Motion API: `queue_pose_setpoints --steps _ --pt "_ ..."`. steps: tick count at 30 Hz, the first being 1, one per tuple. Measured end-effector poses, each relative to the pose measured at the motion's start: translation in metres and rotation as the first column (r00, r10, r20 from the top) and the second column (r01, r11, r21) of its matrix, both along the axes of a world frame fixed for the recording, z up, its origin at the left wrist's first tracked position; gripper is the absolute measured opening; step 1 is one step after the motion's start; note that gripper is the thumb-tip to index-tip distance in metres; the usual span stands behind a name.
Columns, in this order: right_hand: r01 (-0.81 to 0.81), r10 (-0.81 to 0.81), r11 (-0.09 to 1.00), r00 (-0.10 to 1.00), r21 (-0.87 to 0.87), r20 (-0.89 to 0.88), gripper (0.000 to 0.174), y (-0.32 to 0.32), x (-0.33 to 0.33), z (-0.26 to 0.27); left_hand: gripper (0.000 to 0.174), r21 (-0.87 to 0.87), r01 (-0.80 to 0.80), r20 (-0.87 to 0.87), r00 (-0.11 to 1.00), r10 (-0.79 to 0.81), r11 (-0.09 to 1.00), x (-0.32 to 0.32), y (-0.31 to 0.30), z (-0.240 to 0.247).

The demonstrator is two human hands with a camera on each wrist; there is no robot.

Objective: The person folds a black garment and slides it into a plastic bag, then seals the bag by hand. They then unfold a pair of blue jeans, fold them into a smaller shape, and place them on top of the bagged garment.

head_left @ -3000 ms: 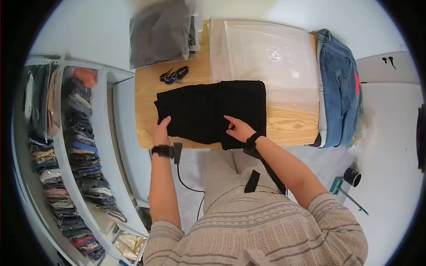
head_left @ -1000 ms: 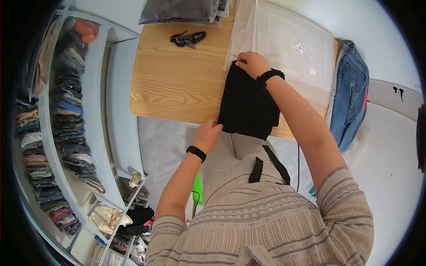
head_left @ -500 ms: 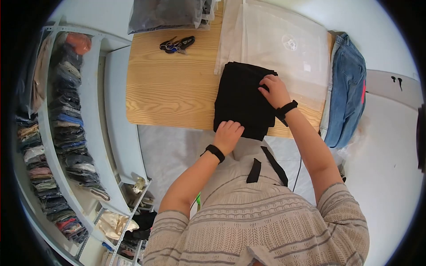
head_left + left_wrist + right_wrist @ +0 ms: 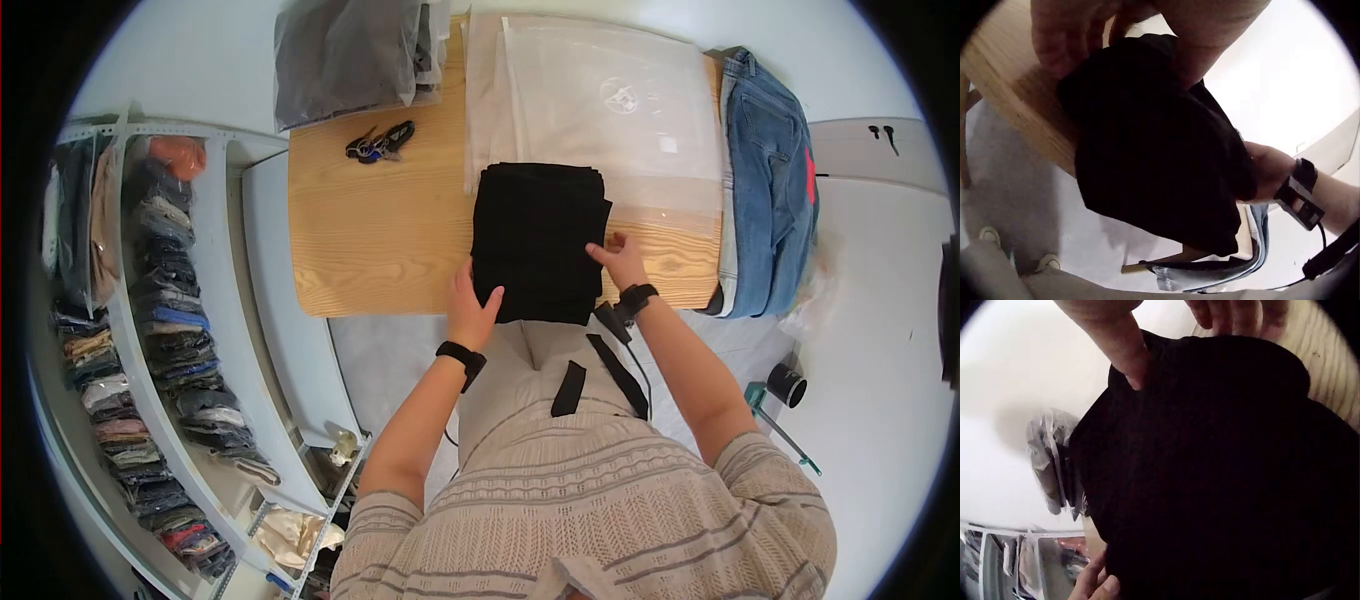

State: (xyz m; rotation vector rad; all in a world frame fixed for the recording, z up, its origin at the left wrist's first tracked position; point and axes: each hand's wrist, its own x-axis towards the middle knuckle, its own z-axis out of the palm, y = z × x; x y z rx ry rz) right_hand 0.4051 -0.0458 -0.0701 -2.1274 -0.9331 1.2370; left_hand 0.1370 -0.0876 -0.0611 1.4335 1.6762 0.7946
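Observation:
A folded black garment (image 4: 540, 240) lies as a thick, neat rectangle at the front edge of the wooden table, its near end reaching past the edge. My left hand (image 4: 470, 312) holds its left side, the thumb on top and the other fingers along the outer side. Opposite, my right hand (image 4: 622, 262) grips the right side, with the thumb (image 4: 1135, 369) pressed on the cloth and the fingers beyond the fold. In the left wrist view the cloth's near end hangs over the edge, the right hand (image 4: 1269, 172) at its far side.
Clear plastic garment bags (image 4: 600, 110) lie flat behind the cloth. Keys (image 4: 380, 143) and a bagged grey garment (image 4: 350, 65) are at the table's left back. Blue jeans (image 4: 768, 190) drape over the right end. Shelves (image 4: 235, 300) of bagged clothes stand left.
The long black bundle was folded over into a shorter block, turned and squared up. Both hands shifted from its top and near end to its two sides.

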Motion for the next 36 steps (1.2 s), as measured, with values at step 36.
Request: queue_pose_setpoints --steps 36 --pt "0.373 -0.316 0.925 0.654 -0.071 -0.687 0.064 -0.085 0.103 0.006 0.050 -0.200 0.345 0.263 0.921 -0.289 0.917 0.053 0.110 0.017"
